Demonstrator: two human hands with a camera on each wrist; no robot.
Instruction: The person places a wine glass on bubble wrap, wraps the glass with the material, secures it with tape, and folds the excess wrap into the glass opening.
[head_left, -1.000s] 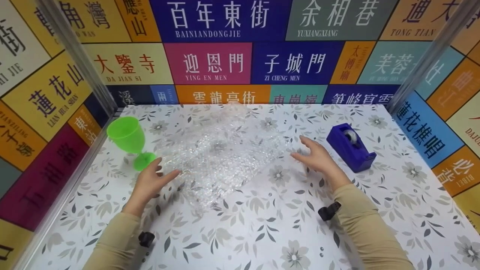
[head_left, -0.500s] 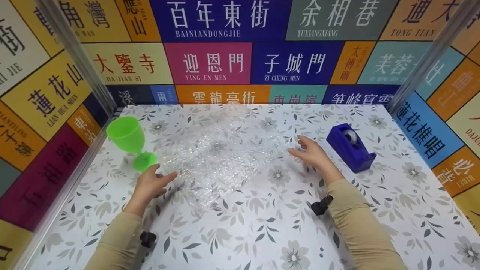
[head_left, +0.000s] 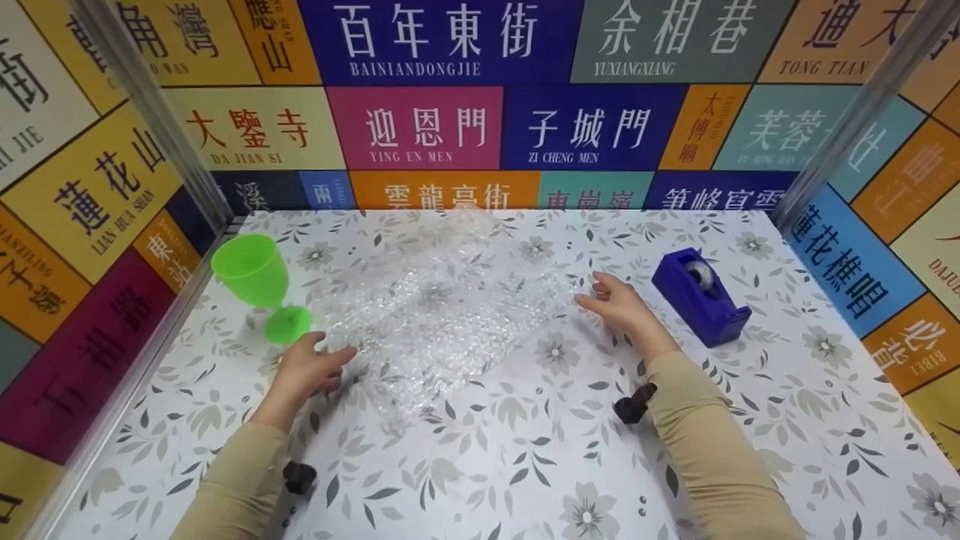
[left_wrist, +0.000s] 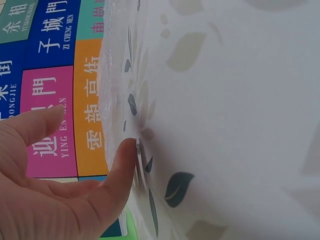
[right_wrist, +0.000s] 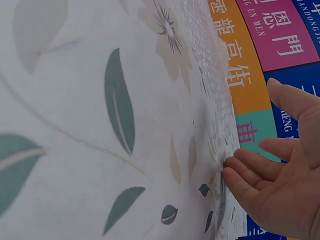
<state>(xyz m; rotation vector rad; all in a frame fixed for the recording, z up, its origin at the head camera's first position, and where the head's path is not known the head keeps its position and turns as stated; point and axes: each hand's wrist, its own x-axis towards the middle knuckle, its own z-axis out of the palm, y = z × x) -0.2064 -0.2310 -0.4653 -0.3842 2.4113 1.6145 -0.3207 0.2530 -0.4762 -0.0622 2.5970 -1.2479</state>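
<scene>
You're flanking the bubble wrap with left hand and right hand relaxed and empty; a light touch should avoid creasing it.

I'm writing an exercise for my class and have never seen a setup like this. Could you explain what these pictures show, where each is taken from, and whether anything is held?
There is no robot: you see a person's bare left hand and right hand, with tan sleeves. The wide picture comes from a camera on the head, looking forward and down. The two close-ups come from cameras on the wrists, each showing its own hand, turned so the tabletop looks almost like a wall.

On the floral-patterned table lies clear bubble wrap, with a green goblet standing to its left and a blue tape dispenser to its right. The hands are at either side of the wrap; neither holds anything. Whether a fingertip touches it is hard to tell.
</scene>
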